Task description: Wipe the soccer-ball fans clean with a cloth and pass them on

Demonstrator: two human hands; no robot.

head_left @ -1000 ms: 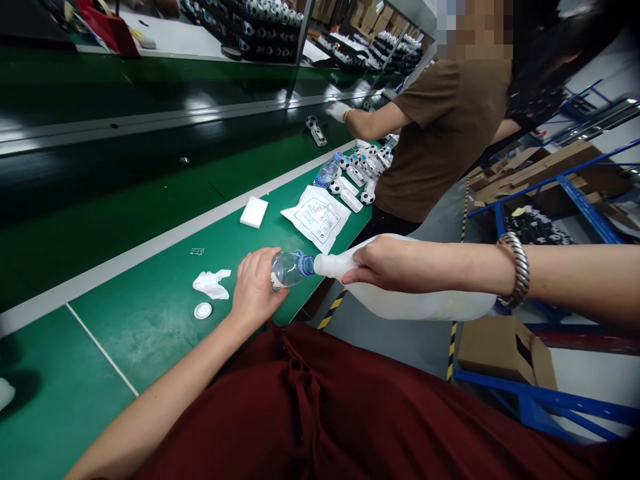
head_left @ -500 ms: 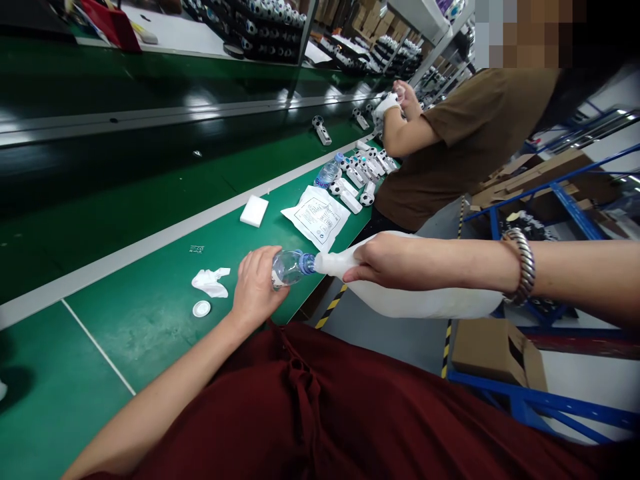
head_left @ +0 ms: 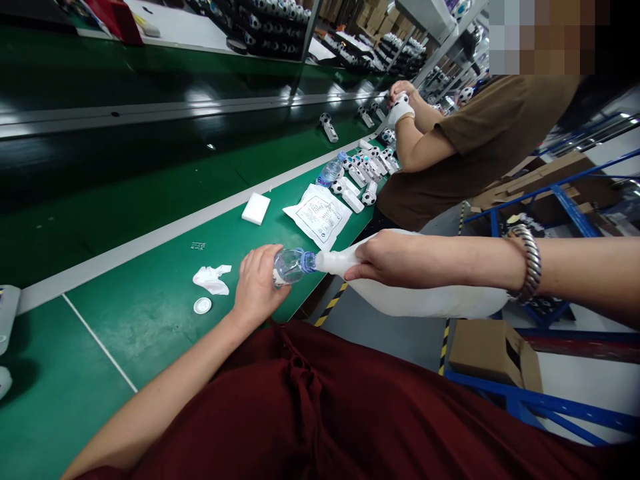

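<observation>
Pointing leftward, white jug [head_left: 413, 302], apparently near-level.

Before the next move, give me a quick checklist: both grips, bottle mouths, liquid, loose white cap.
1. Left hand grip: ok, wrapped around the clear bottle.
2. Right hand grip: ok, closed on the white jug near its neck.
3. Mouths aligned: ok, they appear to meet end to end.
4. Liquid passing between them: cannot tell.
5. White cap back on: not ok, lying loose on the green table.
</observation>
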